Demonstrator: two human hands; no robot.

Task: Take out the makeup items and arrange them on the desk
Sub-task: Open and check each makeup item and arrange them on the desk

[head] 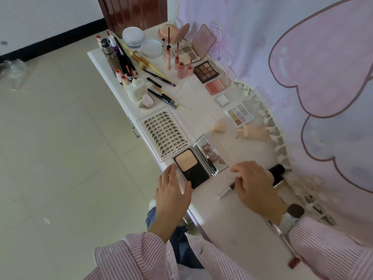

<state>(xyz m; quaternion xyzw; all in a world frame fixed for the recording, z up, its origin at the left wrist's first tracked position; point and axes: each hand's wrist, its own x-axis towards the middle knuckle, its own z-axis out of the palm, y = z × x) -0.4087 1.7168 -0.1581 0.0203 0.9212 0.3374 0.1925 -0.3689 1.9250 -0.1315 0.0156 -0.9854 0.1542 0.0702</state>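
An open black powder compact (186,163) with a mirror lid lies at the near edge of the white desk (232,229). My left hand (171,190) rests flat beside it, fingers straight, thumb touching its black corner. My right hand (254,184) lies over a silver-handled makeup brush (226,191) whose dark head (277,170) sticks out past the knuckles. The thumb curls against the handle. A false-lash tray (163,134) sits just beyond the compact.
Farther along the desk lie a brown eyeshadow palette (207,71), a blush pan (215,86), a pastel palette (239,116), a sponge (219,127), lip tubes, pencils and jars. A large powder brush (292,214) lies by my right sleeve. A pink curtain (302,57) hangs along the right.
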